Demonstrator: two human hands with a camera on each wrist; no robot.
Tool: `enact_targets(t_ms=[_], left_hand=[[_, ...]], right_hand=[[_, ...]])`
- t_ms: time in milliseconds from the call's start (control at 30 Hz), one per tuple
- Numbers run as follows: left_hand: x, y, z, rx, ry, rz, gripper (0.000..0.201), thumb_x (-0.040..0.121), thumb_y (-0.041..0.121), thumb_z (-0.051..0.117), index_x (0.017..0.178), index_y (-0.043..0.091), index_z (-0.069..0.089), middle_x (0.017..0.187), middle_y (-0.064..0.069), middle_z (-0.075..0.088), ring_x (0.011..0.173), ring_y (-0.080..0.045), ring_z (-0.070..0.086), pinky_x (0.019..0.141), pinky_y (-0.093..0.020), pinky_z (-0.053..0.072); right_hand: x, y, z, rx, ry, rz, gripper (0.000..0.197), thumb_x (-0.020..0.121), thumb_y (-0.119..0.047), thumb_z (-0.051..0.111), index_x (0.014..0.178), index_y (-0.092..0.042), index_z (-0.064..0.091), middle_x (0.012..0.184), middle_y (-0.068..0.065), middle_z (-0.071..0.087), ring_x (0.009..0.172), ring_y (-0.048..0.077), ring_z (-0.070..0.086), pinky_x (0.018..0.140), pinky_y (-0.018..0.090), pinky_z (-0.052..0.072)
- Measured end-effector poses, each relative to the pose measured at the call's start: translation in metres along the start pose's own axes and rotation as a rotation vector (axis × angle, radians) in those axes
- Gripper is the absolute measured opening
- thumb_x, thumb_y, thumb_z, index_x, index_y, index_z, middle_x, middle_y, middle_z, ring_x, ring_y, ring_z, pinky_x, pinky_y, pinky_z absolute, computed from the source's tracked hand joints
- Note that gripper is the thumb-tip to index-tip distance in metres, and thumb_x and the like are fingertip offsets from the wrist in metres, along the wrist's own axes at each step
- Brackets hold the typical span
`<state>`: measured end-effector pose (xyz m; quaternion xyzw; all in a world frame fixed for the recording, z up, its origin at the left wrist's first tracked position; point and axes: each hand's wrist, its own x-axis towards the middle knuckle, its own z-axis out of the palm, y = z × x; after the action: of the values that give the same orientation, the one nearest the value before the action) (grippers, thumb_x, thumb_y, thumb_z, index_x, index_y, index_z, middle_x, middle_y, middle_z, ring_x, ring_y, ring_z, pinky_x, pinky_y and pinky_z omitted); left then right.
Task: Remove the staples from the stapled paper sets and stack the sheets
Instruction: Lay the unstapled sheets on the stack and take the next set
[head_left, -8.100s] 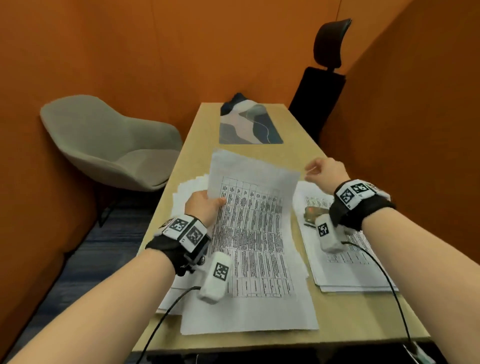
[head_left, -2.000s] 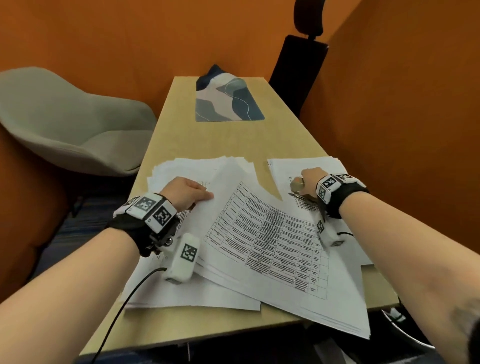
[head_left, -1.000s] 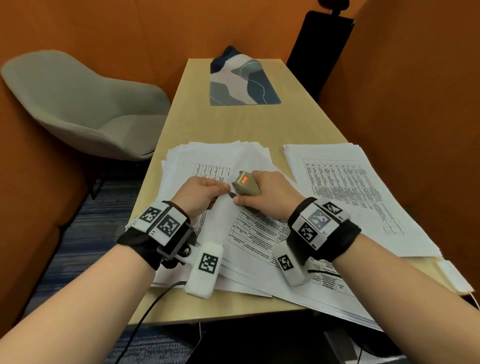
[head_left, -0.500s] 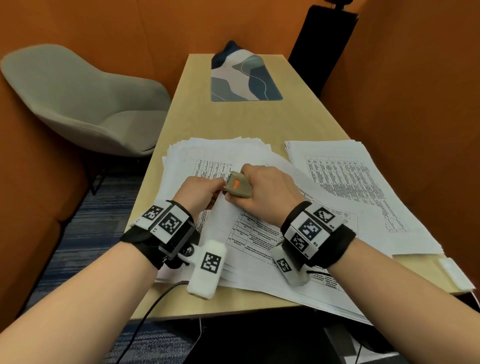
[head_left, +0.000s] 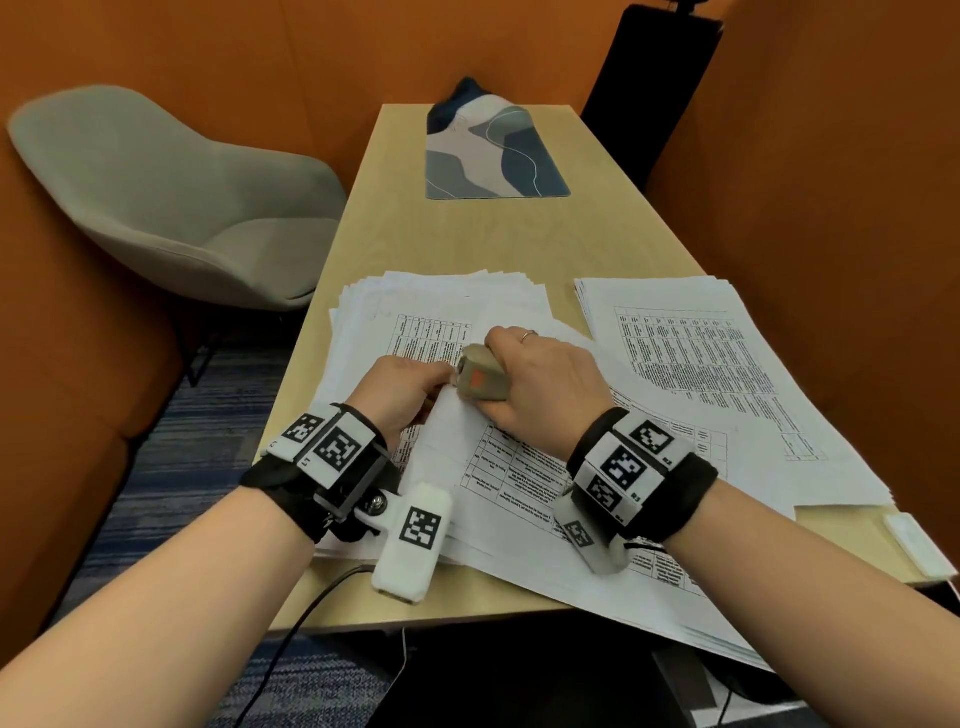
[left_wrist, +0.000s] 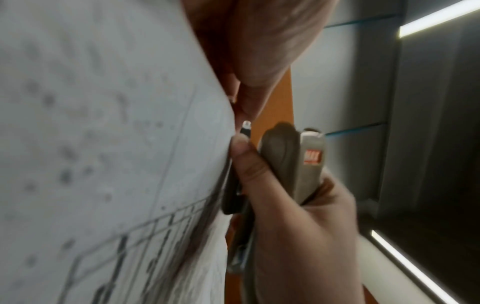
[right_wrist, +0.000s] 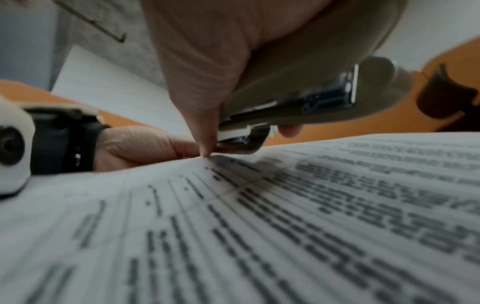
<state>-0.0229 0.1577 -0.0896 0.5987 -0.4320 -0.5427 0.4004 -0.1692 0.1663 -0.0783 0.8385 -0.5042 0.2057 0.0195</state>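
A stapled paper set (head_left: 524, 467) with printed tables lies slantwise across the table's near part. My left hand (head_left: 415, 382) pinches its upper left corner. My right hand (head_left: 535, 379) grips a beige staple remover (head_left: 480, 382) whose nose meets that corner beside the left fingers. In the left wrist view the staple remover (left_wrist: 298, 160) stands against the paper's edge (left_wrist: 130, 144), with my right thumb along it. In the right wrist view the staple remover's metal tip (right_wrist: 246, 139) touches the sheet (right_wrist: 285, 205) by my left hand (right_wrist: 135, 148). The staple itself is hidden.
A fanned pile of loose sheets (head_left: 415, 296) lies under the set at the left, and another paper stack (head_left: 701, 364) at the right. A patterned mat (head_left: 493, 150) is at the table's far end. A grey chair (head_left: 171, 208) stands left. Orange walls close in.
My right hand took the staple remover off the right stack and brought it to the corner that my left hand holds. Over the last half second it pressed slightly closer.
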Motion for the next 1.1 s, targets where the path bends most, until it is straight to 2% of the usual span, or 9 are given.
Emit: enact_targets(t_ms=[100, 167, 267, 367, 500, 567, 700, 933, 1100], left_hand=[[-0.001, 0.002, -0.003, -0.064, -0.088, -0.003, 0.019, 0.091, 0.0, 0.049, 0.074, 0.003, 0.057, 0.041, 0.005, 0.053, 0.035, -0.002, 0.045, 0.04, -0.012, 0.037], [-0.001, 0.002, -0.007, -0.08, -0.142, -0.001, 0.011, 0.088, -0.005, 0.051, 0.089, 0.002, 0.06, 0.063, -0.004, 0.06, 0.055, -0.01, 0.052, 0.056, -0.017, 0.042], [0.0, 0.0, -0.01, -0.025, -0.137, 0.012, 0.021, 0.081, -0.01, 0.058, 0.097, 0.004, 0.06, 0.079, -0.005, 0.061, 0.07, -0.013, 0.056, 0.07, -0.02, 0.046], [-0.001, -0.002, -0.009, 0.059, -0.078, 0.067, 0.026, 0.078, -0.012, 0.062, 0.101, 0.001, 0.059, 0.075, -0.005, 0.058, 0.06, -0.005, 0.06, 0.059, -0.011, 0.05], [0.001, -0.006, -0.011, 0.156, -0.068, 0.112, 0.036, 0.076, -0.007, 0.068, 0.111, -0.007, 0.06, 0.093, -0.017, 0.062, 0.077, -0.016, 0.06, 0.08, -0.023, 0.051], [0.001, -0.007, -0.01, 0.198, -0.073, 0.137, 0.033, 0.077, -0.006, 0.068, 0.109, -0.006, 0.063, 0.096, -0.02, 0.065, 0.082, -0.022, 0.061, 0.086, -0.031, 0.051], [0.0, -0.011, -0.011, 0.311, -0.041, 0.205, 0.024, 0.077, -0.007, 0.067, 0.1, 0.002, 0.068, 0.084, -0.008, 0.069, 0.072, -0.013, 0.064, 0.079, -0.024, 0.053], [0.006, -0.017, -0.011, 0.437, -0.006, 0.31, 0.025, 0.08, -0.002, 0.063, 0.083, 0.023, 0.063, 0.083, 0.005, 0.066, 0.084, -0.019, 0.062, 0.084, -0.028, 0.05], [0.012, -0.024, -0.012, 0.555, -0.003, 0.352, 0.024, 0.081, 0.001, 0.063, 0.079, 0.025, 0.062, 0.083, 0.0, 0.066, 0.086, -0.025, 0.061, 0.084, -0.034, 0.046]], right_hand=[[0.004, 0.008, 0.004, 0.21, -0.098, 0.247, 0.037, 0.079, -0.054, 0.061, 0.088, -0.021, 0.047, 0.093, 0.002, 0.062, 0.089, 0.024, 0.058, 0.066, 0.028, 0.036], [0.009, 0.011, 0.007, 0.361, -0.135, 0.353, 0.04, 0.074, -0.054, 0.066, 0.088, -0.019, 0.054, 0.091, 0.002, 0.064, 0.088, 0.023, 0.06, 0.071, 0.033, 0.047], [0.014, 0.015, 0.009, 0.519, -0.209, 0.427, 0.031, 0.072, -0.046, 0.073, 0.084, -0.021, 0.059, 0.085, 0.002, 0.066, 0.085, 0.021, 0.063, 0.075, 0.036, 0.053], [0.019, 0.017, 0.005, 0.62, -0.283, 0.463, 0.027, 0.071, -0.042, 0.076, 0.076, -0.021, 0.059, 0.082, 0.002, 0.064, 0.077, 0.017, 0.061, 0.063, 0.026, 0.048], [0.023, 0.023, 0.006, 0.718, -0.423, 0.514, 0.028, 0.07, -0.039, 0.078, 0.073, -0.018, 0.059, 0.072, 0.0, 0.063, 0.063, 0.016, 0.059, 0.06, 0.025, 0.045], [0.022, 0.025, 0.006, 0.843, -0.479, 0.55, 0.025, 0.073, -0.03, 0.077, 0.074, -0.012, 0.06, 0.061, 0.001, 0.061, 0.047, 0.015, 0.057, 0.049, 0.024, 0.046], [0.018, 0.027, 0.0, 1.035, -0.531, 0.606, 0.019, 0.081, -0.019, 0.071, 0.077, -0.005, 0.058, 0.048, 0.001, 0.055, 0.03, 0.012, 0.048, 0.034, 0.017, 0.039], [-0.006, 0.045, -0.035, 0.754, -0.31, 0.549, 0.024, 0.075, -0.032, 0.076, 0.075, -0.016, 0.058, 0.057, -0.001, 0.059, 0.036, 0.01, 0.05, 0.039, 0.02, 0.04], [-0.071, 0.106, -0.094, 0.384, -0.103, 0.747, 0.033, 0.078, -0.041, 0.071, 0.081, -0.011, 0.059, 0.065, 0.007, 0.065, 0.046, 0.02, 0.057, 0.045, 0.024, 0.046]])
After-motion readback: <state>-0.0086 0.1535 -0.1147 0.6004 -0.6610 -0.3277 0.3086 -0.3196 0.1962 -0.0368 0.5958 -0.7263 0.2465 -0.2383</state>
